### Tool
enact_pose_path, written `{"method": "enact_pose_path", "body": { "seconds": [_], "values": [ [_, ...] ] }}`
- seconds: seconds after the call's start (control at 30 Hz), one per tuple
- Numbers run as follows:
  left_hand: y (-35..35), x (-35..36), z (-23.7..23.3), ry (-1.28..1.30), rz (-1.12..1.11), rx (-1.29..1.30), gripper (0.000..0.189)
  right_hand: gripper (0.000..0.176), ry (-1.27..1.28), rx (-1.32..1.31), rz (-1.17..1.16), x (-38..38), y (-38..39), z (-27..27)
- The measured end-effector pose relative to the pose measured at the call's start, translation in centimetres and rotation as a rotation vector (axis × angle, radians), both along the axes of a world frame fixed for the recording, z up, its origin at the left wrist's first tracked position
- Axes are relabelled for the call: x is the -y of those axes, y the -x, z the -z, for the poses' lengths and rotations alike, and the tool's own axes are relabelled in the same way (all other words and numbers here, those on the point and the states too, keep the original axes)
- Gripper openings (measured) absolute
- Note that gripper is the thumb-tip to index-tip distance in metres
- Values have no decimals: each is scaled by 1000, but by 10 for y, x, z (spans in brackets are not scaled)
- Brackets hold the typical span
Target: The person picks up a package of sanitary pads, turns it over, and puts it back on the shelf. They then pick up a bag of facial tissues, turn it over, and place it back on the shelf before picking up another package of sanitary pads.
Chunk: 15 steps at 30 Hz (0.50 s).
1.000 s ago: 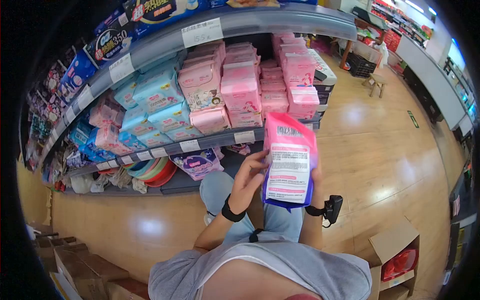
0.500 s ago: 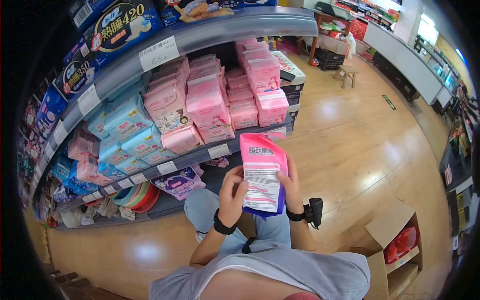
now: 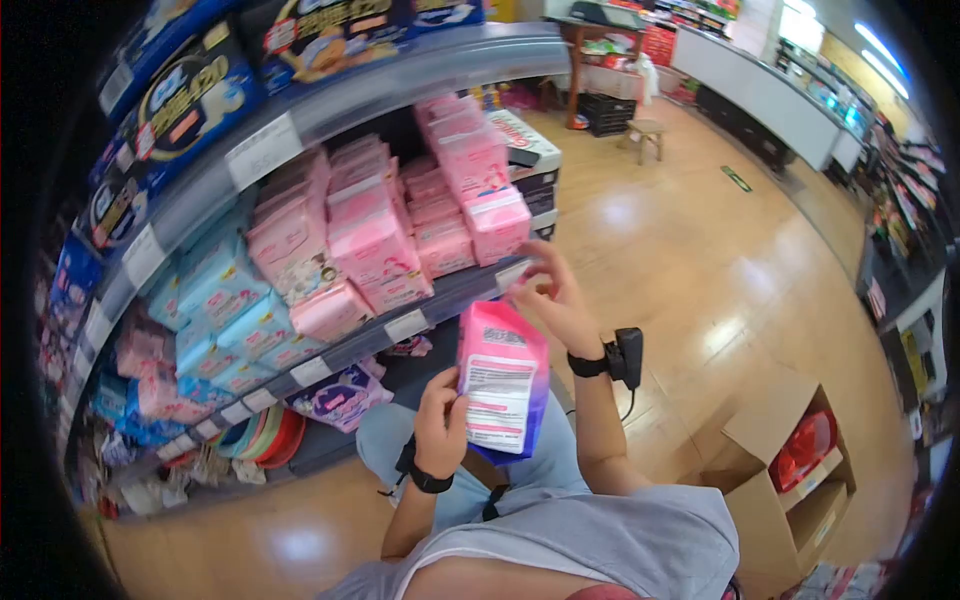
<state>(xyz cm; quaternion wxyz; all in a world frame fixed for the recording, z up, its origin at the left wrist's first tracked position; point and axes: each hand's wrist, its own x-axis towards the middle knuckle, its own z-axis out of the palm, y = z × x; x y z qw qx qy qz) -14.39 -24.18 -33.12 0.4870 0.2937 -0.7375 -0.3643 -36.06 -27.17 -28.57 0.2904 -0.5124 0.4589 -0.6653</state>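
Observation:
A pink and purple plastic package (image 3: 500, 385), with a white panel of small print facing me, is held upright above my lap. My left hand (image 3: 440, 425) grips its left side, thumb in front. At the top right corner is my right hand (image 3: 553, 300), its fingers curled and pinching the top edge; the fingertips are partly hidden. Just beyond the package runs the shelf's front edge (image 3: 365, 335) with price labels, carrying stacks of pink packs (image 3: 375, 245) and light blue packs (image 3: 225, 285).
A purple package (image 3: 343, 395) and several coloured basins (image 3: 268, 435) sit on the bottom shelf. Dark blue packs (image 3: 190, 100) fill the upper shelf. To my right stands an open cardboard box (image 3: 760, 500) with a red item (image 3: 803, 450) inside. A small wooden stool (image 3: 645, 135) is farther off.
My right hand has left the package's right side and moved up to its top corner. My left hand keeps its grip. The view has shifted, and the package sits slightly lower and farther left.

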Motion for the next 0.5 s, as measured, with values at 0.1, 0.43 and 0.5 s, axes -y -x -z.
{"method": "enact_pose_path", "body": {
  "seconds": [0.1, 0.43, 0.5],
  "values": [
    [-2, 2, -1, 30, 7, 20, 6, 40, -25, 37, -144, -3, 12, 5],
    [8, 29, 7, -62, 99, -33, 4, 24, 29, 224, -136, 4, 18, 39],
    [10, 36, 9, -68, 107, -4, 6, 25, -52, 295, -55, 6, 17, 36]
  ]
}}
